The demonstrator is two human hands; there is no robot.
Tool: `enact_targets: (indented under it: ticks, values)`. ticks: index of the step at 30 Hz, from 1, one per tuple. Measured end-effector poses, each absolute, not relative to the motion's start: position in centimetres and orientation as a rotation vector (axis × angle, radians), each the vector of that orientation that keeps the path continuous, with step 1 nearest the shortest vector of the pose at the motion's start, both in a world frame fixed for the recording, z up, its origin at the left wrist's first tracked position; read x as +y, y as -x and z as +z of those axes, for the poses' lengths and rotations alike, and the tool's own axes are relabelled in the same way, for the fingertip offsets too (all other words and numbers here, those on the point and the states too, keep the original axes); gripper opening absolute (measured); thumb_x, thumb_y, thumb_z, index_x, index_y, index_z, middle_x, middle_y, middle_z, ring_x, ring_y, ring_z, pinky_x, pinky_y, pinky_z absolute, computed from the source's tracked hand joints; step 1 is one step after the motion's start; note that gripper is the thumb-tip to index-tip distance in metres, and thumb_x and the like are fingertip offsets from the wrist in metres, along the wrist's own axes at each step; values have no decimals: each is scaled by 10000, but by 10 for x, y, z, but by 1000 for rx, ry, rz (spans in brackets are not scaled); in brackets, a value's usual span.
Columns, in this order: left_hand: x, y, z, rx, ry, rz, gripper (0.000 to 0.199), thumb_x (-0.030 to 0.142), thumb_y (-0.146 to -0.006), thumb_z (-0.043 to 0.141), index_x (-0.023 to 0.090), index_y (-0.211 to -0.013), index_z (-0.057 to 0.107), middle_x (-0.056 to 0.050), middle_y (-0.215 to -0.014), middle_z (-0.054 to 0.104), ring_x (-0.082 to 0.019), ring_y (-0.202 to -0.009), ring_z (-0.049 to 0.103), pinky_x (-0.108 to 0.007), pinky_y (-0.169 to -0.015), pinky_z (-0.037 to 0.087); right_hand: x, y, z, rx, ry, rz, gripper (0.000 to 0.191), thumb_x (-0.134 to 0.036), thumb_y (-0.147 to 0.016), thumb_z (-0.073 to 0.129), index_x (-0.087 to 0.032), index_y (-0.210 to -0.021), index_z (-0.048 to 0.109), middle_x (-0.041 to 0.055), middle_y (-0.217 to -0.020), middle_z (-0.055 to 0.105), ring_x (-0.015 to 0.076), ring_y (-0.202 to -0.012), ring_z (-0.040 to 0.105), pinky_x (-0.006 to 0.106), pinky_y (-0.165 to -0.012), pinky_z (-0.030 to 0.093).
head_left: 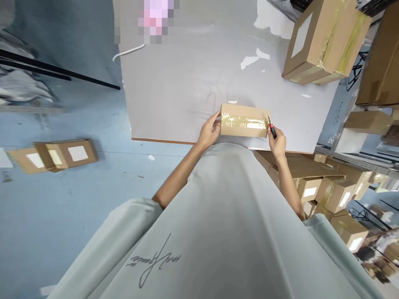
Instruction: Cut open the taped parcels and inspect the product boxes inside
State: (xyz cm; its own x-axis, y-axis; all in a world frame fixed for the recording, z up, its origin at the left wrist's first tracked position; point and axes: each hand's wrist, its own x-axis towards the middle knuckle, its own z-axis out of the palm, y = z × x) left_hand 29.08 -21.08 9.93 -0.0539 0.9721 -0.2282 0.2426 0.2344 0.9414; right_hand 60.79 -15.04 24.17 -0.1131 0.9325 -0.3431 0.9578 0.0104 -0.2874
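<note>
A small cardboard box (245, 129) lies near the front edge of the table, with shiny yellowish tape running along its upper side. My left hand (209, 131) grips the box by its left end, fingers against the side. In my right hand (277, 141), at the box's right end, is a red-and-black utility knife (272, 131). Its thin tip points up and away from me, close to the right edge of the tape. The fingers of my right hand are wrapped round the handle.
A large taped carton (327, 45) stands at the table's back right. Paper scraps (249, 62) and a white cable (132, 50) lie on the grey table (165, 91). An open carton (67, 155) is on the floor at left. Several boxes (336, 193) are stacked at right.
</note>
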Motion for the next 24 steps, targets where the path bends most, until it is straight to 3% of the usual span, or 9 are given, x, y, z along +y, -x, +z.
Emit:
enact_targets:
  ticks: [3, 8, 12, 17, 24]
  values:
    - [-205, -283, 113, 1462, -1274, 944, 746, 487, -1079, 619, 265, -1779, 490, -170, -1769, 557, -309, -1534, 657, -490, -1244, 595, -144, -591, 263, 2144, -2074, -652, 548, -322, -1130, 360, -94, -1502, 691, 257, -1390, 774, 316, -1229, 740, 402, -1058, 566]
    - [-197, -271, 123, 1365, -1403, 865, 837, 697, -1024, 744, 267, -1720, 562, -190, -1835, 455, -389, -1696, 479, -561, -1307, 536, -134, -537, 288, 2228, -1569, -874, 515, -392, -1215, 375, -205, -1633, 613, 145, -1443, 812, 300, -1230, 762, 347, -1034, 533]
    - [-195, -268, 114, 1312, -1357, 872, 788, 723, -1093, 632, 258, -1725, 557, -199, -1789, 507, -364, -1629, 554, -529, -1277, 554, -121, -497, 291, 2250, -1321, -762, 511, -429, -1248, 368, -247, -1627, 659, 132, -1522, 790, 325, -1310, 748, 350, -1019, 511]
    - [-192, -265, 105, 1226, -1321, 869, 840, 580, -1015, 758, 263, -1756, 524, -190, -1714, 558, -344, -1434, 682, -500, -1174, 622, -101, -471, 291, 2154, -1223, -647, 490, -390, -1242, 394, -250, -1609, 688, 141, -1501, 804, 354, -1323, 747, 384, -1001, 512]
    - [-197, -265, 98, 1192, -1295, 876, 845, 559, -988, 787, 282, -1746, 536, -181, -1713, 535, -345, -1411, 684, -507, -1161, 630, -97, -464, 288, 2158, -1143, -605, 466, -360, -1231, 441, -279, -1625, 676, 132, -1536, 792, 365, -1360, 744, 418, -1016, 520]
